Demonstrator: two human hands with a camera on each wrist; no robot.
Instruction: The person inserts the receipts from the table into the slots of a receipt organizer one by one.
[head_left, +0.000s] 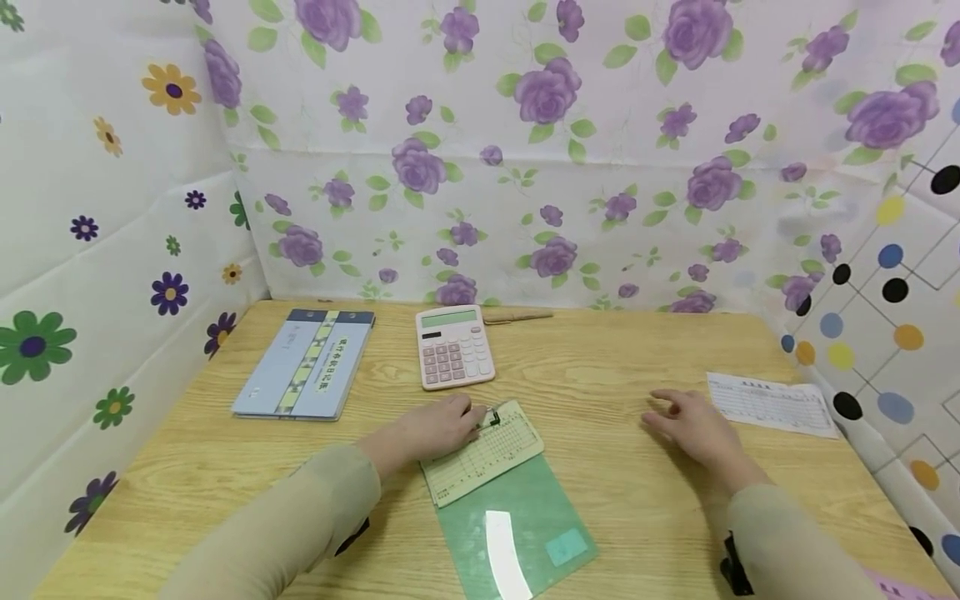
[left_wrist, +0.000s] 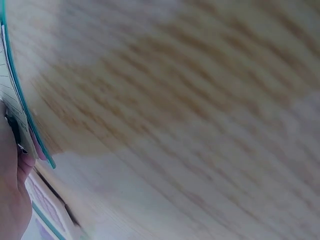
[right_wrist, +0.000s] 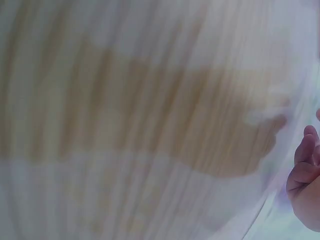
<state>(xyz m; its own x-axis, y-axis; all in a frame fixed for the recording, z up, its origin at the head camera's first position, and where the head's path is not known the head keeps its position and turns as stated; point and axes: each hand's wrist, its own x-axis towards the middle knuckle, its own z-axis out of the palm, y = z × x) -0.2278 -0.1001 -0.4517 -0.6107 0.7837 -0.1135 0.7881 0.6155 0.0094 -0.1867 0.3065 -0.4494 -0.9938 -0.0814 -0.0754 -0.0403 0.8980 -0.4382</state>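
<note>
Green clipboard (head_left: 528, 504): we see it under the left hand (head_left: 442, 429), well apart from the right; its long axis runs away from the person, clip end leaning left.
Left hand: gripping the clip (head_left: 494, 417) above the yellow pad (head_left: 495, 458).
Right hand (head_left: 696, 429): holding nothing, fingers loosely parted, near the white slip (head_left: 772, 406).
Hard to see: left fingertips; we find wrist views mostly table (left_wrist: 175, 75).

Two hands (head_left: 437, 429) (head_left: 693, 427), two sleeves (head_left: 277, 517) (head_left: 795, 542), one clipboard (head_left: 546, 508), one clip (head_left: 494, 419), clipped slips (head_left: 495, 458), count unclear, one loose slip (head_left: 772, 404), one calculator (head_left: 455, 347), one binder (head_left: 300, 371), one thin stick (head_left: 525, 317), one pink item (head_left: 896, 586) part-seen, one worktop (head_left: 622, 358)
</note>
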